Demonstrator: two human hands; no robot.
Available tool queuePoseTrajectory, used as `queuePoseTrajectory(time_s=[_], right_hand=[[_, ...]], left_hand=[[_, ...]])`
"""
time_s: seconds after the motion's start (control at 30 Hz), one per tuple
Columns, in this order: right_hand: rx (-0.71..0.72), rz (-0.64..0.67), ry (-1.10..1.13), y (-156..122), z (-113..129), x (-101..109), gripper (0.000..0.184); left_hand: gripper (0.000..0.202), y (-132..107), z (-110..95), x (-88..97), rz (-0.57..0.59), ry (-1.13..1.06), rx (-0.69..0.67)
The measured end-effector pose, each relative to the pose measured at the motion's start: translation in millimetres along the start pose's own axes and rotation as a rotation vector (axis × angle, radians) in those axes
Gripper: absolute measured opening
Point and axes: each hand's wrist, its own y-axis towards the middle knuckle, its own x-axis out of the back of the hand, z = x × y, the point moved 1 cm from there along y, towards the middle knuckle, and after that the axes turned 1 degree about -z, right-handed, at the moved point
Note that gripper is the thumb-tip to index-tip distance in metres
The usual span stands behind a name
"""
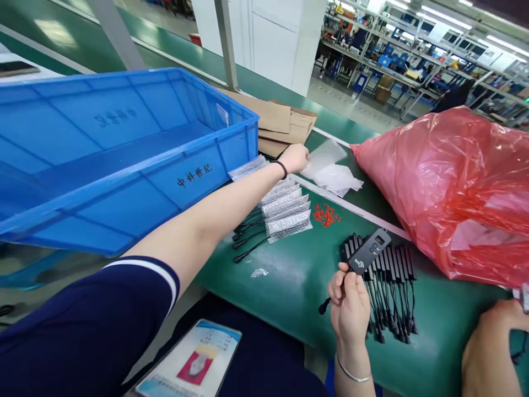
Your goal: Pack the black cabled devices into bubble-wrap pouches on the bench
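Note:
My right hand (pixel 351 303) grips a small dark grey electronic controller (pixel 369 252) with a little screen, buttons and a short black cable. Beneath and beside the controller lies a row of similar black devices (pixel 399 262), their cables pointing toward me. Farther off, my left hand (pixel 295 158) is stretched out with its fingers curled, right at the edge of thin translucent plastic bags (pixel 328 160); what the fingertips hold is hidden. Below that arm, several bubble-wrapped devices (pixel 289 223) lie in a row with cables out. Small red rings (pixel 326 215) are heaped beside them.
A large blue crate (pixel 198 171) stands at left on the green table (pixel 297 275). Flattened cardboard (pixel 285 124) lies behind. A big red plastic bag (pixel 458 193) bulges at right. Another person's hand (pixel 494 325) shows at the right edge. A plastic scrap (pixel 259 273) lies near the front.

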Motion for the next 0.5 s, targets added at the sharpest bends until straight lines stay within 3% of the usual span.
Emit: queuePoseTrajectory(time_s=[0.07,0.13,0.23,0.4,0.5], right_hand=[[-0.03,0.055,-0.036,0.1,-4.0,-4.4,0.024],[-0.06,0.136,-0.097,-1.6,-9.7,-9.4,0.024],[-0.086,0.253,-0.19,-5.5,-18.0,-19.4,0.025],[-0.081,0.343,-0.302,-8.9,-24.9,-36.9,0.027],[-0.077,0.354,-0.389,-8.9,-25.6,-37.9,0.029]], left_hand=[[0.01,-10.9,11.2,14.9,0.016,-0.291,0.098],[0.012,-33.5,17.0,21.3,0.019,-0.729,0.18],[0.022,-79.0,19.6,12.3,-0.004,-1.178,0.2],[0.028,-142.6,17.5,-16.3,-0.02,-1.384,0.224],[0.028,-163.6,16.1,-18.0,0.067,-1.368,0.222]])
